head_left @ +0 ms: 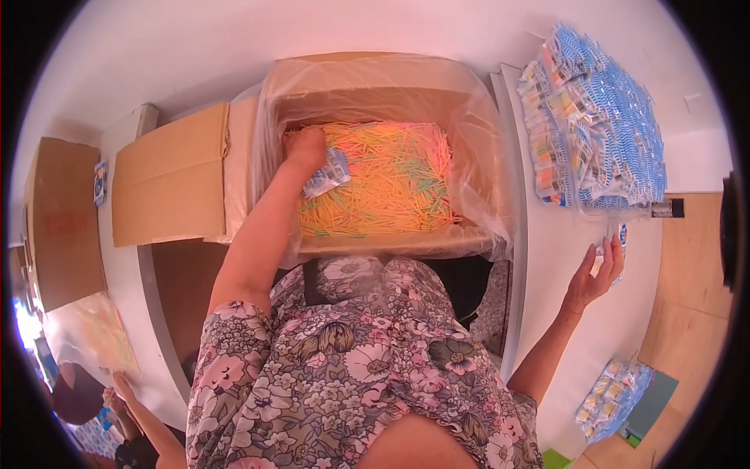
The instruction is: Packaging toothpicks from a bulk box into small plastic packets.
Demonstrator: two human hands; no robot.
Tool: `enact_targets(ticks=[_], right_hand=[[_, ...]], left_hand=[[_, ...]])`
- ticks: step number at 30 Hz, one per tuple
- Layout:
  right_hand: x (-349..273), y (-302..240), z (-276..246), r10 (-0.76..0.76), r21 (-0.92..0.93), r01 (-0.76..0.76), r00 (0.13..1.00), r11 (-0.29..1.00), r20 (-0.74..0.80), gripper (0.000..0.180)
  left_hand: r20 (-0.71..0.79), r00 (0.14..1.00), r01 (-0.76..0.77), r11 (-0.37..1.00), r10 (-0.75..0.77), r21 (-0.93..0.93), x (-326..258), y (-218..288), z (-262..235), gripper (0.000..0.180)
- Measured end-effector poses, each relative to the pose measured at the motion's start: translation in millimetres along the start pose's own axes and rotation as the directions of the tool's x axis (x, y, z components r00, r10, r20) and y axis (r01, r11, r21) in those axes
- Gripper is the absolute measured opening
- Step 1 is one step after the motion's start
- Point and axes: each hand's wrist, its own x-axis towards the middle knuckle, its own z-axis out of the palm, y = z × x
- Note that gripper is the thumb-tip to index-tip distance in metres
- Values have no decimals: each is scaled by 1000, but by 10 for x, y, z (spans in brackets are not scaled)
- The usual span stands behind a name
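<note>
My left hand reaches into the far left of a plastic-lined cardboard box. Its fingers look curled in, and whatever they grip is hidden. Thin yellow, pink and green sticks fill the box in a loose heap. Beside my left wrist, a blue-and-white clear packet lies over the sticks; whether the hand touches it I cannot tell. Out to the right, my right hand is open over the white table, fingers stretched. A small packet partly shows just beyond those fingers.
A tall stack of blue-and-white packets stands at the far right. Another bundle of packets lies nearer, by a dark green box. Cardboard flaps extend left. A co-worker's hands show at the lower left, near another carton.
</note>
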Motion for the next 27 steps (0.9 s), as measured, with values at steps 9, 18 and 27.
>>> enact_targets(ticks=[9,18,27], right_hand=[[300,-919,189,-302,246,288,953,925,18,23],[268,-1100,274,-311,377,281,950,883,20,18],[497,-2431,998,-238,683,-50,917,729,321,19]], left_hand=[[4,1000,-24,999,24,-39,-194,75,-303,40],[74,997,31,999,-29,-28,-37,-53,-165,25],[-46,867,-235,325,496,-916,-235,209,-463,6]])
